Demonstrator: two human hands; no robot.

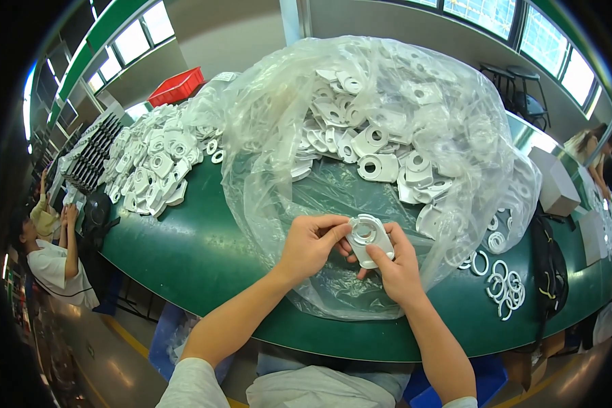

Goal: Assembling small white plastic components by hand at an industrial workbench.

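Note:
A white plastic housing with a round opening is held up between my two hands, above the green table. My right hand grips its right side, with the thumb lying across its lower face. My left hand is closed at the ring-shaped rim on the upper left, thumb and forefinger pinched there; whether a separate ring sits between them I cannot tell. Just beyond my hands lies a large clear plastic bag, opened toward me, with a heap of similar white housings inside.
Loose white rings lie to the right, near a black bag and grey boxes. Another pile of white parts covers the left side, with a red bin behind. Blue bins stand below the table edge. Co-workers sit at the left.

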